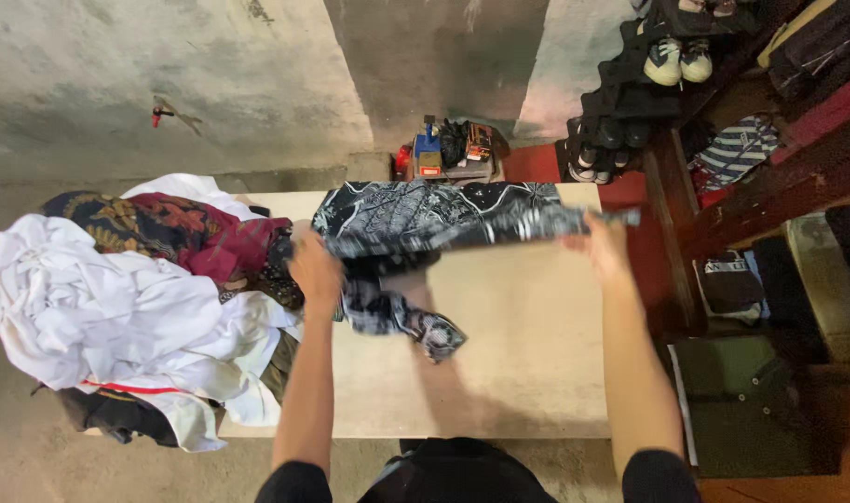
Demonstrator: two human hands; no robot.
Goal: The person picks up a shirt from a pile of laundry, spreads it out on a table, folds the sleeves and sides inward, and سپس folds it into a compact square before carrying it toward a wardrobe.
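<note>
A black and white patterned garment is stretched across the far part of a pale table. My left hand grips its left end, and my right hand grips its right end near the table's far right corner. A sleeve of the garment hangs down onto the tabletop between my arms. The cloth is lifted slightly off the table along the edge I hold.
A heap of clothes covers the table's left end: white garments and a red and dark patterned cloth. Shoes and dark items sit on a wooden shelf at the right. Small boxes lie on the floor beyond the table.
</note>
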